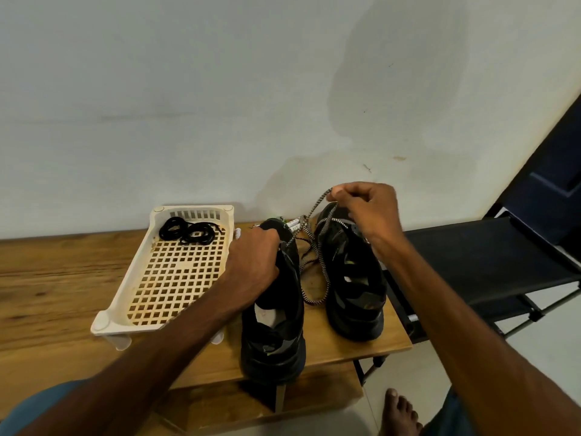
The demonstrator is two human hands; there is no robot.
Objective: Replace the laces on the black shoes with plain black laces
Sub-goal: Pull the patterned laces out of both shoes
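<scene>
Two hands: left hand (251, 262) round shoe (273, 328), right hand (367, 209) aloft with lace (320, 201).

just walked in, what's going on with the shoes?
A person appears to be unlacing black shoes on a wooden table. The right hand pinches the speckled lace, lifted above the right shoe. The left hand grips the left shoe at its upper. The plain black laces lie coiled in the cream tray, untouched.
</scene>
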